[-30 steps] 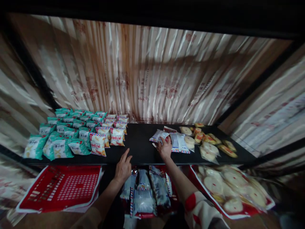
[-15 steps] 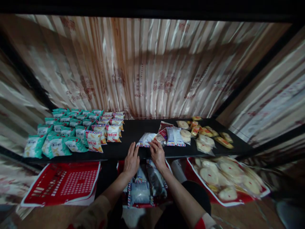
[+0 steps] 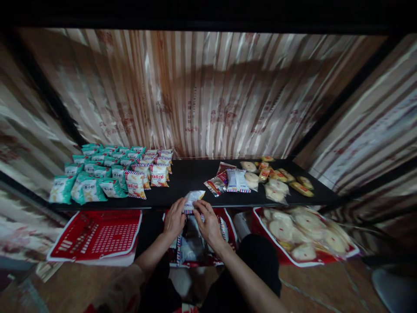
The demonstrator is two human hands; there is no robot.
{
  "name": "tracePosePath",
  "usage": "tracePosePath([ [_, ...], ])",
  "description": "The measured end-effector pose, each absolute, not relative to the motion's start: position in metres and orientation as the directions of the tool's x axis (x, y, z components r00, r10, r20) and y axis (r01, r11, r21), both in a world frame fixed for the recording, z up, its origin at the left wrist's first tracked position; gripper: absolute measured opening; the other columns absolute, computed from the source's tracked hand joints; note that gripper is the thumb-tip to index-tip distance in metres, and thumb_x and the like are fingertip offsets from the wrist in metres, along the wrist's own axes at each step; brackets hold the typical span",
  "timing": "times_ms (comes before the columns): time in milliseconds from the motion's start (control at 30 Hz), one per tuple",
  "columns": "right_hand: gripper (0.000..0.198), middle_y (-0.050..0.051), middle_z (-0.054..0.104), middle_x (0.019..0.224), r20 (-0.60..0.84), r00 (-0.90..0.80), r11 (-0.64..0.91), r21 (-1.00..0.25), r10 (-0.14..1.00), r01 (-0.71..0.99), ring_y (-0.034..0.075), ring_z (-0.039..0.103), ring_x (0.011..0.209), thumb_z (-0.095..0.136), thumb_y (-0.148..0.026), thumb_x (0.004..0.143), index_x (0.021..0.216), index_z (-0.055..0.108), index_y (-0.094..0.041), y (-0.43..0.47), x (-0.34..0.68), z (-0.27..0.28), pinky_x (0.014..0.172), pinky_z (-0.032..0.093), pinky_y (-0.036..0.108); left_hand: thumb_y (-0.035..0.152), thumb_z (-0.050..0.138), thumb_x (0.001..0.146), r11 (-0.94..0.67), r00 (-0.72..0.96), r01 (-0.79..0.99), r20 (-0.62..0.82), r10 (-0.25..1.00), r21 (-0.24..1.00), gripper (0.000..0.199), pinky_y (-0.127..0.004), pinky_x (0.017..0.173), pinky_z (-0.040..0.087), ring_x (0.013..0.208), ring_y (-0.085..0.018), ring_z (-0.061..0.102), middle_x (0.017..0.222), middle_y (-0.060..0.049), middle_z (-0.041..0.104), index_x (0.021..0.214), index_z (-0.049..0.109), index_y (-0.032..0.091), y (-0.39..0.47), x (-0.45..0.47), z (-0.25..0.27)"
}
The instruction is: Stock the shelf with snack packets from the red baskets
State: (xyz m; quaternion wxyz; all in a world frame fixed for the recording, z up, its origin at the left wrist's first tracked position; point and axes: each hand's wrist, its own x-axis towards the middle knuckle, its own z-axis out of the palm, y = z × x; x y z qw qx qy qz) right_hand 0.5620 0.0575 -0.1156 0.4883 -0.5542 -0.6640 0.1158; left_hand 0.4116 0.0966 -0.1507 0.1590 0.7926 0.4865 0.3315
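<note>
A white snack bag (image 3: 194, 198) with a red-and-blue striped edge is held between my two hands at the shelf's front edge. My left hand (image 3: 176, 217) is closed on its left side, and my right hand (image 3: 208, 224) grips its lower right part. Below them, a red basket (image 3: 232, 226) with a white rim holds several similar striped bags (image 3: 192, 248), partly covered by my forearms. Farther right on the black shelf (image 3: 187, 174), another white striped bag (image 3: 237, 180) lies beside dark red packets (image 3: 216, 184).
Teal snack bags (image 3: 94, 189) and white-and-red snack bags (image 3: 135, 184) stand in rows at the shelf's left. Round pale packaged cakes (image 3: 276, 191) and yellow packets (image 3: 301, 189) lie at the right. Below are a red basket (image 3: 115, 237) and another basket (image 3: 314, 264) full of round cakes.
The snack bag has come off the shelf toward me, and both hands now hold it. My left hand was open beside it before. The whole view has shifted slightly.
</note>
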Motion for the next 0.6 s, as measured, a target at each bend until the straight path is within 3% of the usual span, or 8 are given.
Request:
tracePosePath([
  [167,0.039,0.012,0.057,0.126,0.549,-0.024,0.389,-0.560,0.836,0.732,0.028,0.048,0.122,0.054,-0.035,0.087,0.124,0.058,-0.022,0.059,0.578,-0.102,0.102,0.042,0.048,0.015,0.044,0.085,-0.527,0.402,0.550,0.348,0.847,0.648,0.047,-0.037,0.104,0.042,0.120,-0.018,0.052,0.129,-0.008,0.057,0.131,0.048,0.020,0.092,0.388,-0.120],
  [300,0.056,0.012,0.056,0.129,0.451,-0.187,0.430,-0.526,0.873,0.734,0.030,0.045,0.125,0.064,-0.041,0.079,0.130,0.052,-0.022,0.054,0.584,-0.094,0.103,0.038,0.051,0.028,0.047,0.087,-0.512,0.454,0.488,0.296,0.840,0.707,0.042,-0.036,0.101,0.043,0.115,-0.020,0.056,0.126,-0.007,0.060,0.128,0.053,0.020,0.085,0.373,-0.088],
  [500,0.058,0.013,0.064,0.111,0.146,-0.220,0.254,-0.735,0.965,0.629,0.027,0.063,0.096,0.065,-0.043,0.077,0.127,0.053,-0.017,0.036,0.578,-0.079,0.084,0.050,0.040,0.041,0.051,0.085,-0.414,0.510,0.350,0.200,0.837,0.840,0.044,-0.032,0.097,0.045,0.111,-0.022,0.060,0.122,-0.006,0.064,0.122,0.059,0.019,0.088,0.361,-0.060],
  [600,0.054,0.010,0.066,0.112,0.048,-0.271,0.171,-0.875,0.961,0.453,0.026,0.063,0.097,0.060,-0.048,0.080,0.124,0.055,-0.017,0.034,0.573,-0.074,0.085,0.049,0.039,0.042,0.056,0.081,-0.327,0.487,0.298,0.151,0.860,0.897,0.047,-0.031,0.093,0.047,0.106,-0.023,0.062,0.118,-0.008,0.066,0.118,0.062,0.015,0.094,0.359,-0.061],
])
